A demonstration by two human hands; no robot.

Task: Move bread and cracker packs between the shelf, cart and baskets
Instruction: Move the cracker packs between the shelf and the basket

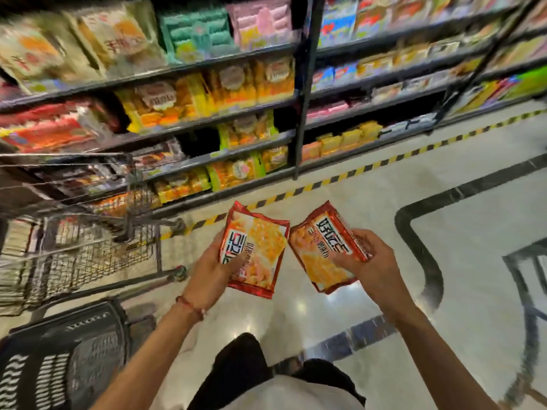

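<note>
left hand (213, 273) curls round the left pack (262, 247) at its lower-left edge; right hand (371, 261) grips the right pack (319, 247) at its right edge; both hang over the floor (340, 190) near the cart (88, 255). likely light, slippery film, brittle contents: hold by edges, gently.

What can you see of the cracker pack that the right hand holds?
The right pack is a flat pouch of glossy film, red at the edges, orange on the face, with pictured yellow crackers and a white band of dark characters. It is held tilted, face up, above the floor. The right hand grips its right side, thumb on the face.
</note>
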